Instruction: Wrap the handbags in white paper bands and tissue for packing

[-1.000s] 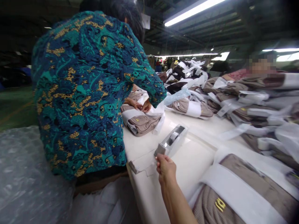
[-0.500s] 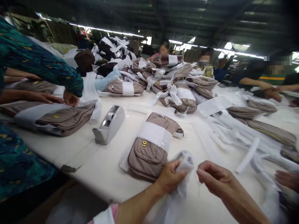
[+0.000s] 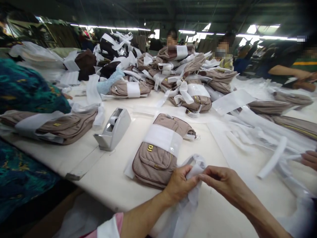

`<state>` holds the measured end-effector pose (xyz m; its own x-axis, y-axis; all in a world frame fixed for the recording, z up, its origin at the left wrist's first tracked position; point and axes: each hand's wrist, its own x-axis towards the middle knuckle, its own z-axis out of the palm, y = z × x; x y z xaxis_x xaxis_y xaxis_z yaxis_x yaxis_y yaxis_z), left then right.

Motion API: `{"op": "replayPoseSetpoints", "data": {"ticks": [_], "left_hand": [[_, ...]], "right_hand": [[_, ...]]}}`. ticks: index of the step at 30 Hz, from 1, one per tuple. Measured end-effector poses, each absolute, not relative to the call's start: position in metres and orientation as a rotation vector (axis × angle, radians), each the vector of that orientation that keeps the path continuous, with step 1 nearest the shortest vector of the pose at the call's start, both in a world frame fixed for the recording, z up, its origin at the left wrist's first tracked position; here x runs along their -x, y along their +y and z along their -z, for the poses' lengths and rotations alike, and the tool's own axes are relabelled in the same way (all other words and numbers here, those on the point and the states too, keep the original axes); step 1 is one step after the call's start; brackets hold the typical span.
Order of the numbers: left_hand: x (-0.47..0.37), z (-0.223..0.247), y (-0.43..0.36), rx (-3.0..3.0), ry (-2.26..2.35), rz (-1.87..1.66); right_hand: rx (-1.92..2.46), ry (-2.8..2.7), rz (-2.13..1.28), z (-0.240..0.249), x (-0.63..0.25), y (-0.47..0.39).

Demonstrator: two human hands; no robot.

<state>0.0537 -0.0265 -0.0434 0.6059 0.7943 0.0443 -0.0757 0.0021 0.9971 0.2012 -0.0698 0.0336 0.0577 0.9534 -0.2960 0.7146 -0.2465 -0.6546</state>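
My left hand (image 3: 182,185) is closed around a strap wrapped in thin white sheet (image 3: 195,163), which loops up above my thumb and trails down off the table's front edge. Thumb and forefinger of my right hand (image 3: 218,180) are pinched against the wrapping beside my left thumb; whatever lies between those fingertips is too small to make out. Just left of my hands lies a taupe ribbed bag (image 3: 155,162) with a gold emblem, a white band (image 3: 162,138) around its middle. A grey tape dispenser (image 3: 115,129) stands farther left.
At left, a co-worker's patterned sleeve (image 3: 32,89) reaches over another banded bag (image 3: 71,125). A heap of bags (image 3: 178,69) rises at the back. Loose white strips (image 3: 272,158) and more bags (image 3: 269,107) cover the right side, where another person's hand (image 3: 310,158) shows.
My right hand has moved left, from apart to touching the wrapping by my left thumb. The co-worker's hands at left have gone from the banded bag. The view has shifted slightly.
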Motion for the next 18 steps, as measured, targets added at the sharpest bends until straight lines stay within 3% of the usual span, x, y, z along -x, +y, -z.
{"op": "replayPoseSetpoints", "data": {"ticks": [9, 18], "left_hand": [[-0.053, 0.043, -0.028, -1.624, 0.679, -0.754], [-0.049, 0.043, -0.023, -1.331, 0.554, -0.67]], "right_hand": [[2.22, -1.717, -0.735, -0.028, -0.204, -0.064], [1.846, -1.326, -1.312, -0.023, -0.216, -0.069]]}}
